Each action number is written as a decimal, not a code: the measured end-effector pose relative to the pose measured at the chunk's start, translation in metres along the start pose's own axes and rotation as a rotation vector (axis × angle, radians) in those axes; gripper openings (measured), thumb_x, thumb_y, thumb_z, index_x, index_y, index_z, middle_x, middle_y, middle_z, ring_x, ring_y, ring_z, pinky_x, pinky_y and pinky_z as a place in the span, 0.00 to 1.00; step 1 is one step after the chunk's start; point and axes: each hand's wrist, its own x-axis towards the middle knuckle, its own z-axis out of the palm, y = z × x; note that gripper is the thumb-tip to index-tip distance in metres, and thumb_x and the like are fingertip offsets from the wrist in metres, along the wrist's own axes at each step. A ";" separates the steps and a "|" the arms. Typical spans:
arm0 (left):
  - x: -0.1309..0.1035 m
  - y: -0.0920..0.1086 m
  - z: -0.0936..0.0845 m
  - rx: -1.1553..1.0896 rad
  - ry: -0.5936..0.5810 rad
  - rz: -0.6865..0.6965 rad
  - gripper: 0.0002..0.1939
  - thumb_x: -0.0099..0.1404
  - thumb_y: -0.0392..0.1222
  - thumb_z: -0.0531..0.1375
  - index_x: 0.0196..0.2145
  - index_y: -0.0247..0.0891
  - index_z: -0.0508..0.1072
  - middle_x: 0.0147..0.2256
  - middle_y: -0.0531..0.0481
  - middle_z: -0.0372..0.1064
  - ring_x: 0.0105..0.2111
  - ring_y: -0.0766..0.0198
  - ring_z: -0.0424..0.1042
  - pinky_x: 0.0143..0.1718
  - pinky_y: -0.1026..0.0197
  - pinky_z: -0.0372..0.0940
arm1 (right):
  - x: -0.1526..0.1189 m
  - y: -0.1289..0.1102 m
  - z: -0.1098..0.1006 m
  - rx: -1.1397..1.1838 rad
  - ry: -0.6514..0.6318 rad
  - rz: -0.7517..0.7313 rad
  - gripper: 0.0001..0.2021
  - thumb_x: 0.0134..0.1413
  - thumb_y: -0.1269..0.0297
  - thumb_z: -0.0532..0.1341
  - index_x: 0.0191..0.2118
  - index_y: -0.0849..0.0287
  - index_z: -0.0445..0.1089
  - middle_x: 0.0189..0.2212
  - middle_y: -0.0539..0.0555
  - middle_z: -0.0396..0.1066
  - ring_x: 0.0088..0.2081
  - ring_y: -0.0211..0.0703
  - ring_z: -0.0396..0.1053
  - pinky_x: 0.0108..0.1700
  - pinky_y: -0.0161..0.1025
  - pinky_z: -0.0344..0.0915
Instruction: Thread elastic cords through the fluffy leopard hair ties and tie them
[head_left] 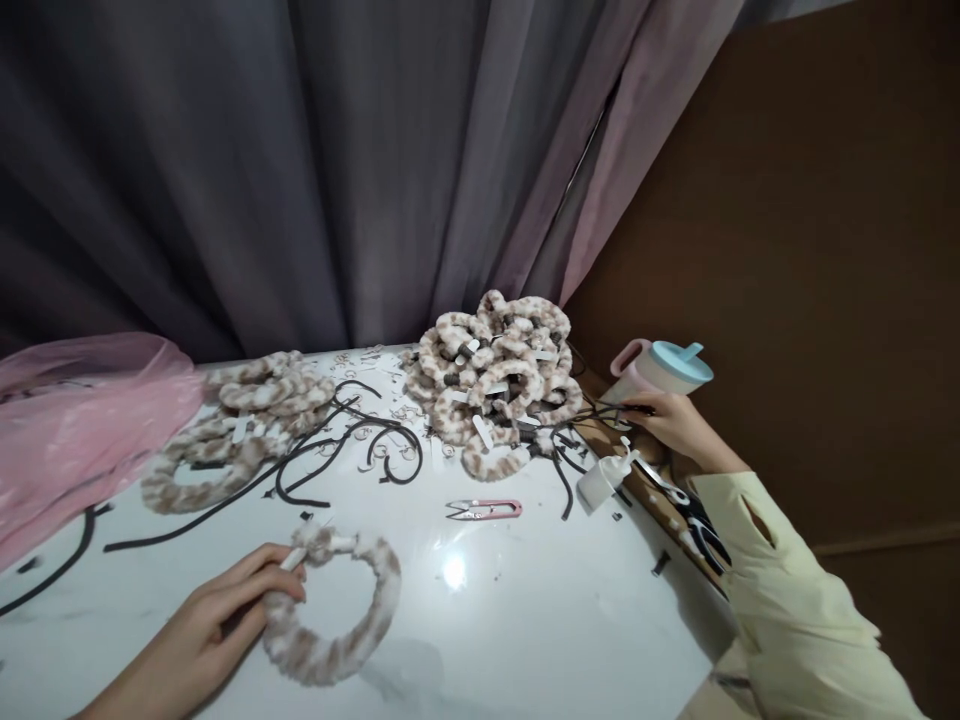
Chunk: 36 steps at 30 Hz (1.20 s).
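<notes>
My left hand (236,610) is closed on a fluffy brown-and-white ring (330,660), its fingers pressed round the ring's left side by a small white strip (294,558). The ring rests at the front of the white table, with a pale section along its top. Over at the right edge, my right hand (679,425) reaches past the glue bottle, fingertips pinched at the ends of thin dark cords (592,412). Just behind it stands a pink cup with a blue lid (679,362). Pink-handled thread snips (484,510) lie between my hands.
A heap of similar fluffy rings (502,385) sits at the back, and a smaller pile (262,400) lies left. Loose black cords (315,470) spread between them. A white squeeze bottle (600,485), black-handled scissors (705,535) and a pink plastic bag (82,430) flank the table (525,620).
</notes>
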 end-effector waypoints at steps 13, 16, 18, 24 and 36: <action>-0.004 -0.004 0.002 -0.068 -0.013 -0.082 0.11 0.60 0.40 0.53 0.30 0.43 0.76 0.38 0.50 0.75 0.42 0.66 0.74 0.40 0.74 0.64 | -0.020 -0.063 -0.078 0.215 0.644 0.053 0.09 0.49 0.57 0.59 0.36 0.50 0.74 0.34 0.51 0.74 0.40 0.55 0.72 0.42 0.55 0.67; -0.006 -0.006 0.004 -0.075 -0.011 -0.103 0.11 0.60 0.40 0.53 0.30 0.43 0.76 0.39 0.49 0.74 0.43 0.66 0.73 0.40 0.74 0.64 | -0.016 -0.105 -0.106 0.191 0.667 -0.066 0.10 0.52 0.58 0.59 0.41 0.42 0.73 0.40 0.46 0.73 0.44 0.54 0.70 0.45 0.54 0.66; -0.007 -0.007 0.003 -0.090 -0.018 -0.111 0.12 0.60 0.39 0.52 0.30 0.43 0.76 0.40 0.49 0.73 0.42 0.66 0.73 0.41 0.74 0.64 | -0.011 -0.141 -0.123 0.152 0.731 -0.129 0.10 0.53 0.59 0.59 0.41 0.44 0.73 0.39 0.48 0.74 0.42 0.53 0.71 0.40 0.51 0.67; -0.003 0.002 -0.002 -0.135 -0.082 -0.131 0.14 0.60 0.36 0.50 0.30 0.42 0.76 0.38 0.50 0.72 0.42 0.67 0.72 0.41 0.73 0.64 | 0.011 -0.259 -0.125 0.083 0.573 -0.562 0.13 0.50 0.59 0.63 0.38 0.61 0.76 0.29 0.51 0.74 0.30 0.40 0.71 0.32 0.37 0.67; 0.003 0.012 -0.010 -0.231 -0.128 -0.161 0.15 0.61 0.36 0.48 0.31 0.39 0.75 0.37 0.48 0.71 0.38 0.65 0.71 0.39 0.70 0.64 | 0.061 -0.209 -0.039 -0.014 -0.359 -0.676 0.12 0.47 0.64 0.61 0.40 0.55 0.74 0.34 0.50 0.75 0.34 0.43 0.72 0.36 0.40 0.69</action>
